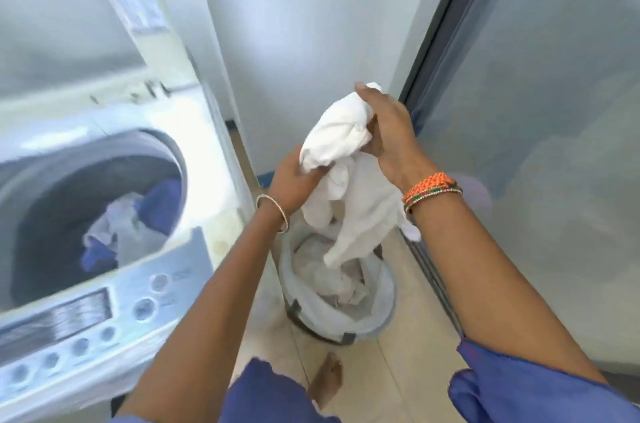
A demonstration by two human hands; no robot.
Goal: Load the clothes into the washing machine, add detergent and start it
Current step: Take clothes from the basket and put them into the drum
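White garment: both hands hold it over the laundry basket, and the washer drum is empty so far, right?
Not quite. The head view shows both hands, left hand and right hand, holding the white garment over the laundry basket, but the washer drum already holds blue and pale clothes.

The washing machine (104,214) stands at nine o'clock with its drum mouth (97,208) open upward, partly filled by clothes (117,232). The basket (346,305) sits on the floor at six o'clock, walled in by the machine's side and a glass panel (536,111) at three o'clock.

washer (104,201) cut off left | panel (79,329) labels blurred | basket (346,311) contents unclear
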